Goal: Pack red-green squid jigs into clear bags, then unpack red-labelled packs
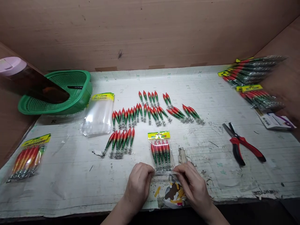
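A clear plastic bag point(172, 156) with a yellow header lies at the front middle of the table, several red and green squid jigs point(160, 151) side by side inside it. My left hand point(140, 184) pinches the bag's near left corner between thumb and fingers. At the near right corner, my right hand point(193, 184) pinches the same open-looking edge, so the strip between the hands is stretched flat. Beyond the bag, loose squid jigs point(126, 117) lie in rows with their hooks toward me. Another small group of jigs point(120, 140) sits left of the bag.
Red-handled pliers point(243, 145) lie at the right. Filled packs point(255, 70) are piled at the back right. Flat bags point(98, 117) stand stacked left of the jigs, near a green basket point(84, 78) holding a dark bottle point(44, 84). An orange jig pack point(28, 159) lies far left.
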Tool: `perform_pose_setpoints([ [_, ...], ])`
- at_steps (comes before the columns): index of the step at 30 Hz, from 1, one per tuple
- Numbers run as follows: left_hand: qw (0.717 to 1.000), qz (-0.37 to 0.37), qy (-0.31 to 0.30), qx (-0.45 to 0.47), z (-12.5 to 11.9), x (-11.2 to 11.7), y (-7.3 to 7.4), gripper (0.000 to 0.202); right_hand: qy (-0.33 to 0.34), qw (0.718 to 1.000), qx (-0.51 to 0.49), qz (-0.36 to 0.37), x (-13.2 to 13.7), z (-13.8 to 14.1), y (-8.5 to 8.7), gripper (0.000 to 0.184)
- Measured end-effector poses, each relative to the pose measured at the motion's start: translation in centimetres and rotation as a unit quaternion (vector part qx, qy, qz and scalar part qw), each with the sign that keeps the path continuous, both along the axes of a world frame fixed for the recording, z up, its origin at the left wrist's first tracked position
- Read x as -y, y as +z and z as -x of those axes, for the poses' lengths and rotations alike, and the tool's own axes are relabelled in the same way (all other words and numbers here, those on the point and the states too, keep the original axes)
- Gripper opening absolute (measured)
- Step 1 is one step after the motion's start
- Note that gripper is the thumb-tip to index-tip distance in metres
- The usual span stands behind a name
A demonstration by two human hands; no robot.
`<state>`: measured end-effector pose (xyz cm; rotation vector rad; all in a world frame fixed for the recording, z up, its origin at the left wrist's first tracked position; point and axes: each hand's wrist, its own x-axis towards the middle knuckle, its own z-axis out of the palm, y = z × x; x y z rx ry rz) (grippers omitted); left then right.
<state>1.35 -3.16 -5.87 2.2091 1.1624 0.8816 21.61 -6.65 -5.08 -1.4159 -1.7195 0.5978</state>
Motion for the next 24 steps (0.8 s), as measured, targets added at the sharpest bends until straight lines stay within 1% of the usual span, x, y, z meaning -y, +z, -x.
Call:
perform_pose_setpoints([
  [2, 0.998, 0.027, 0.054, -0.003, -0.6, 0.2, 0.1, 0.016, -0.031, 0.999, 0.002, 0.012, -0.1, 0.7, -0.2, 0.016],
  [4, 0.995, 0.036, 0.095, -0.005, -1.2, 0.4, 0.1, 0.016, -0.061, 0.998, 0.004, 0.024, -0.2, 1.2, -0.4, 0.016],
  [8, 0.989, 0.028, 0.145, -0.026, -2.2, 0.4, 0.0, 0.017, -0.121, 0.992, 0.015, 0.04, -0.5, 2.1, -0.8, 0.018],
  [12, 0.983, 0.046, 0.158, -0.078, -2.6, 0.4, -0.1, 0.015, -0.166, 0.985, 0.031, 0.041, -1.0, 2.7, -0.9, 0.019],
  [16, 0.973, 0.086, 0.167, -0.136, -2.8, 0.0, 0.1, 0.017, -0.177, 0.98, 0.054, 0.074, -1.4, 2.9, -1.0, 0.023],
  [19, 0.964, 0.115, 0.172, -0.169, -3.0, -0.6, 0.5, 0.017, -0.182, 0.976, 0.08, 0.086, -1.6, 3.1, -1.1, 0.022],
  [24, 0.961, 0.108, 0.174, -0.188, -3.2, -1.6, 1.2, 0.019, -0.19, 0.966, 0.125, 0.121, -2.3, 3.1, -1.2, 0.018],
])
